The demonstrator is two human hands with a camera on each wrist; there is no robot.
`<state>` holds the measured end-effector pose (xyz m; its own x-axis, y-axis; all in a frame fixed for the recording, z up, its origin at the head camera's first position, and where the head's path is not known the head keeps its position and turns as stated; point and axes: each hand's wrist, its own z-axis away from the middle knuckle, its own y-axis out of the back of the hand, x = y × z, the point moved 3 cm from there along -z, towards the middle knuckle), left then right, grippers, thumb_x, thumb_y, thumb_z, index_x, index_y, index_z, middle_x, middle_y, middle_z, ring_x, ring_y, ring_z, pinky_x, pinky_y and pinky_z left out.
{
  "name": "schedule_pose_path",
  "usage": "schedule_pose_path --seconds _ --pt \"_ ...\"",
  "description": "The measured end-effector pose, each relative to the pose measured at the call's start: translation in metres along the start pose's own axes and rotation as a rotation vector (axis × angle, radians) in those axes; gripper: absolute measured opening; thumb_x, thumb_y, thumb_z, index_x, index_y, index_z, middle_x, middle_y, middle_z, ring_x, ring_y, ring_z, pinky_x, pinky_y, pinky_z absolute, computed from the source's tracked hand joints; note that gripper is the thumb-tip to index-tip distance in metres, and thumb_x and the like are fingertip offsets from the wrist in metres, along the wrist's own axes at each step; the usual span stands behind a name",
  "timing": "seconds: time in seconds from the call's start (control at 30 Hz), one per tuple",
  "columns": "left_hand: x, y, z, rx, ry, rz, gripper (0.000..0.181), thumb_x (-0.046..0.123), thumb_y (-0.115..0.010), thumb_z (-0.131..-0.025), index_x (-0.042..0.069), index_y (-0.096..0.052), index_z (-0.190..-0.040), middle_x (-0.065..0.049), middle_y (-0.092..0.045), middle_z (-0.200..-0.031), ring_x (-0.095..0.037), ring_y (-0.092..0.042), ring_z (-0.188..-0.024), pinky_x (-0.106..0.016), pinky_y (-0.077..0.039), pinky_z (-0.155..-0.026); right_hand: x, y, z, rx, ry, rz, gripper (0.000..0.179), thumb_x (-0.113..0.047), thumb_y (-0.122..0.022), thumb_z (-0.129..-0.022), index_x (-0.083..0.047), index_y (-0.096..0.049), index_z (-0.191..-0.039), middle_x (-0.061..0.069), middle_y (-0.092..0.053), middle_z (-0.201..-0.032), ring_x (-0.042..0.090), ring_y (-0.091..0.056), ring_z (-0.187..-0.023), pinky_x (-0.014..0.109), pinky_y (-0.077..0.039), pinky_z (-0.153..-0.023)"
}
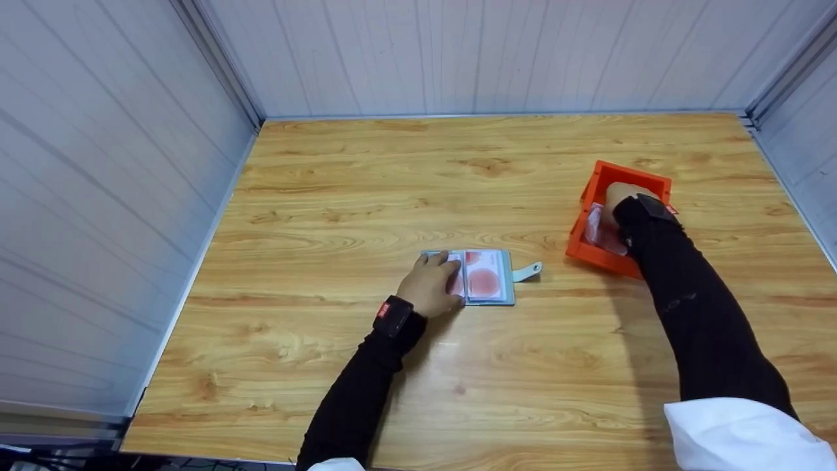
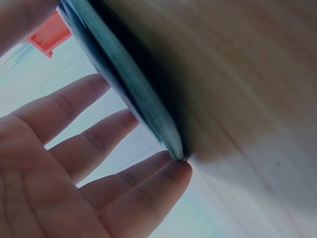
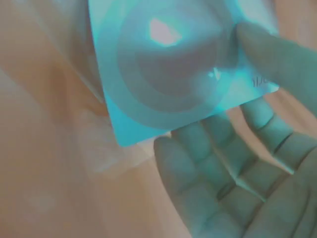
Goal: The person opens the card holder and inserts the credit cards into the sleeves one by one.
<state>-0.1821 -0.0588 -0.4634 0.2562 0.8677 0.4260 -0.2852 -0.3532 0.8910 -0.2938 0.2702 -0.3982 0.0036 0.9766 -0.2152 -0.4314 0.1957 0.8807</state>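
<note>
A small light-blue card holder [image 1: 508,278] lies spread open on the table, cards with round pinkish prints showing in its pages. My left hand [image 1: 428,286] rests over its left page. Seen from the left wrist, straight, spread fingers [image 2: 143,196] touch along the holder's edge [image 2: 143,94]. My right hand [image 1: 624,196] is down inside an orange bin [image 1: 605,265]. From the right wrist view, it pinches a card [image 3: 163,106] with a ringed circle print, thumb [image 3: 277,62] on the face and fingers behind the edge. In the head view the bin wall and wrist partly hide that hand.
Clear plastic wrapping or cards [image 1: 594,222] lie in the bin beside the right hand. A strap with a snap [image 1: 527,272] sticks out from the holder's right side. The wooden table [image 1: 366,183] meets pale panel walls [image 1: 458,59] at the back and sides.
</note>
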Motion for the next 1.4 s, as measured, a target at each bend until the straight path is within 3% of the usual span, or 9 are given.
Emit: schedule_pose_path --seconds 0.1,0.2,0.37,0.53,0.8,0.93,1.1,1.4 --pt "0.0 0.001 -0.001 0.0 0.003 0.003 0.068 0.03 -0.076 -0.081 0.011 -0.053 -0.142 -0.017 -0.04 -0.154 -0.047 -0.034 -0.141 -0.053 -0.036 -0.114 0.001 0.007 -0.004 0.046 0.067 -0.001 0.012 -0.004 -0.057 -0.079 -0.005 -0.058 -0.068 0.004 -0.055 -0.066 0.021 -0.048 -0.062 0.028 -0.04 -0.055" --pt "-0.001 0.001 -0.002 0.004 0.005 0.01 0.068 0.03 -0.077 -0.081 0.011 -0.053 -0.141 -0.017 -0.041 -0.153 -0.047 -0.034 -0.14 -0.053 -0.036 -0.114 0.003 0.012 -0.009 0.048 0.107 -0.035 0.015 -0.005 -0.063 -0.077 -0.006 -0.055 -0.065 -0.002 -0.049 -0.059 0.017 -0.045 -0.058 0.026 -0.037 -0.052" --pt "-0.002 0.001 -0.002 0.01 0.005 0.019 0.068 0.03 -0.077 -0.081 0.01 -0.053 -0.141 -0.017 -0.041 -0.153 -0.047 -0.034 -0.14 -0.053 -0.036 -0.114 0.009 0.022 -0.011 0.044 0.125 -0.12 0.013 -0.007 -0.065 -0.079 -0.002 -0.053 -0.075 0.0 -0.05 -0.063 0.015 -0.048 -0.058 0.024 -0.04 -0.052" --pt "-0.003 0.001 -0.003 0.011 0.002 0.018 0.068 0.03 -0.077 -0.08 0.01 -0.053 -0.141 -0.017 -0.042 -0.152 -0.048 -0.034 -0.14 -0.053 -0.036 -0.114 0.011 0.042 -0.004 0.116 0.123 -0.188 0.013 -0.008 -0.059 -0.082 0.001 -0.05 -0.082 0.001 -0.051 -0.066 0.012 -0.049 -0.056 0.024 -0.041 -0.052" --pt "-0.003 0.002 -0.003 -0.002 0.011 0.005 0.068 0.031 -0.077 -0.082 0.011 -0.052 -0.142 -0.016 -0.04 -0.154 -0.046 -0.033 -0.141 -0.052 -0.034 -0.115 -0.004 0.063 0.017 0.187 0.134 -0.334 0.024 -0.017 -0.057 -0.092 0.004 -0.051 -0.1 0.009 -0.06 -0.084 0.006 -0.056 -0.06 0.021 -0.047 -0.054" --pt "-0.004 0.002 -0.002 -0.002 0.016 0.004 0.068 0.03 -0.077 -0.081 0.011 -0.052 -0.142 -0.016 -0.04 -0.154 -0.046 -0.033 -0.141 -0.052 -0.035 -0.114 -0.021 0.054 0.022 0.222 0.174 -0.457 0.022 -0.016 -0.058 -0.093 0.003 -0.051 -0.102 0.005 -0.059 -0.088 0.002 -0.057 -0.063 0.018 -0.051 -0.056" --pt "-0.004 0.003 0.0 0.003 0.01 0.006 0.067 0.029 -0.077 -0.082 0.011 -0.053 -0.141 -0.016 -0.04 -0.154 -0.045 -0.034 -0.141 -0.051 -0.034 -0.115 -0.047 0.025 0.026 0.237 0.219 -0.657 0.018 -0.013 -0.059 -0.094 0.001 -0.052 -0.101 -0.003 -0.061 -0.082 0.004 -0.059 -0.062 0.019 -0.054 -0.057" --pt "-0.005 0.003 0.001 0.005 -0.001 0.022 0.068 0.028 -0.077 -0.081 0.009 -0.052 -0.141 -0.017 -0.04 -0.154 -0.046 -0.032 -0.142 -0.051 -0.032 -0.117 -0.08 -0.04 0.027 0.085 0.234 -0.953 0.013 -0.011 -0.059 -0.095 -0.002 -0.052 -0.102 -0.003 -0.064 -0.082 0.009 -0.063 -0.067 0.023 -0.058 -0.064"
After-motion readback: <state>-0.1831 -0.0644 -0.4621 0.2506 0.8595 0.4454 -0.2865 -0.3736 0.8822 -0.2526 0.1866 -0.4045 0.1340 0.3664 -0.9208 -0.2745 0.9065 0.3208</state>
